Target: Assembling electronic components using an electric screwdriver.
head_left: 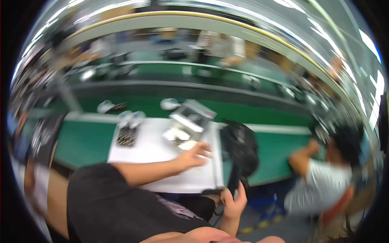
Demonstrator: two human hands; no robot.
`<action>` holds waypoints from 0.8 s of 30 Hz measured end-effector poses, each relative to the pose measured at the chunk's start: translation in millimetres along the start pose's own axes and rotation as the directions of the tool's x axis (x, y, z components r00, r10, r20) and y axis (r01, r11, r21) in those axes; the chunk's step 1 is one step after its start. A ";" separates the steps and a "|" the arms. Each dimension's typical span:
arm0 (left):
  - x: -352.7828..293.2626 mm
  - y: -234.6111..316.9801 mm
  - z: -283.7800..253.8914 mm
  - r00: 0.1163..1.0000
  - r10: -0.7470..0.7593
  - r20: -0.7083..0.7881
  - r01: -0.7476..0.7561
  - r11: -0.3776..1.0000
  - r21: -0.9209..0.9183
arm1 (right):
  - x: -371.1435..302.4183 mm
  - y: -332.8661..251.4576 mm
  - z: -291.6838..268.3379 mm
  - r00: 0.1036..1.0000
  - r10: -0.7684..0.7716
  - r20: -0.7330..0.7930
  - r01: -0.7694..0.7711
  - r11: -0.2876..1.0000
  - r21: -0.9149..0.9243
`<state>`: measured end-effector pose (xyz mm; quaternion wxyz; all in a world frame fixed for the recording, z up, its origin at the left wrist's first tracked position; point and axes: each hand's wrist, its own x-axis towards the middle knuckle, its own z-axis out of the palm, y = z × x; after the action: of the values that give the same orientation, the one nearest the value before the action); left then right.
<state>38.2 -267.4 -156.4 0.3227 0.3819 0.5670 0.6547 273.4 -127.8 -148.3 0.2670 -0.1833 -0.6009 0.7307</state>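
Note:
My left hand reaches across the white sheet on the bench, its fingers loosely bent and apart, with nothing visible in them. Just beyond it stands a grey open box with small white pieces at its near side. At the bench's front edge my right hand is closed around a long black strap-like part. This part runs up toward a bulky black item, right of the sheet; blur hides its exact kind.
A dark tray of small metallic parts lies on the sheet's left, with white round items behind it. A seated co-worker is close on the right. Beyond the green bench runs a dark conveyor-like strip.

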 end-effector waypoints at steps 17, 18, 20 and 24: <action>10.3 74.8 50.7 0.901 0.114 -0.418 -0.380 0.670 -0.638 | -4.8 38.8 97.7 0.947 0.200 0.252 -0.278 0.904 0.326; 5.7 71.3 67.7 0.940 0.107 -0.324 -0.310 0.666 -0.679 | 1.1 30.4 107.9 0.942 0.208 0.263 -0.286 0.908 0.306; -16.0 50.7 103.9 0.944 0.050 -0.326 -0.108 0.981 -0.161 | 21.4 14.8 104.9 0.967 -0.240 0.083 0.098 0.654 0.751; -61.4 42.0 48.4 0.997 0.069 0.040 -0.048 0.919 -0.391 | 67.1 -22.6 72.7 0.974 -0.124 -0.188 0.218 0.729 0.649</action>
<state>111.3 -302.1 -119.9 0.3874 0.3439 0.4050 0.7534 181.4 -140.5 -107.3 0.4200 -0.0675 -0.2964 0.8551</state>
